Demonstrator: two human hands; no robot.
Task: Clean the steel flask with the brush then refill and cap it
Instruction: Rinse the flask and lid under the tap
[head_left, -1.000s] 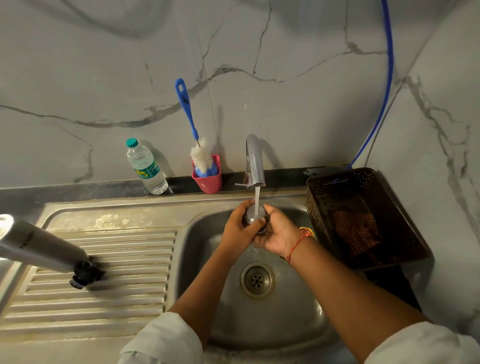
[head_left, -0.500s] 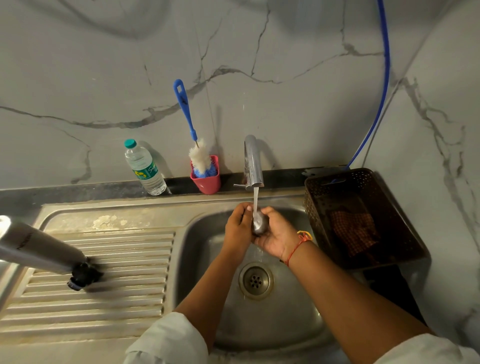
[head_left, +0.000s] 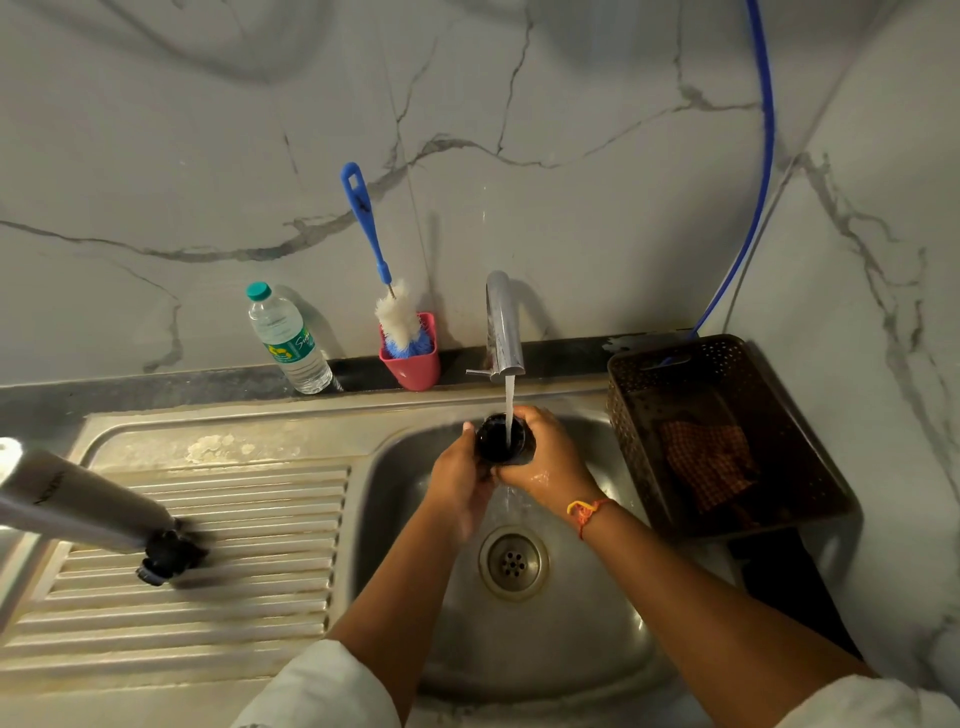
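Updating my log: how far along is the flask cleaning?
Done: the flask lies uncapped on the drainboard; the brush stands in its cup, so scrubbing may be over. In hand: left hand and right hand hold the cap, its hollow under the running tap. Left: refilling and capping.

Looking down at steel sink unit (head_left: 130, 431) in front of me. Ribbed drainboard (head_left: 234, 582) taking up left half, basin (head_left: 597, 623) dropping in at centre. Steel flask (head_left: 78, 499) lying on its side across ribs at my 9 o'clock, black neck end pointing toward basin. Dark back ledge (head_left: 156, 387) running behind. Water bottle (head_left: 288, 340) standing upright there at 11 o'clock, pink cup (head_left: 415, 369) standing just left of tap (head_left: 501, 327) at 12. Brown perforated basket (head_left: 639, 415) sitting at 2 o'clock, along basin's right edge.
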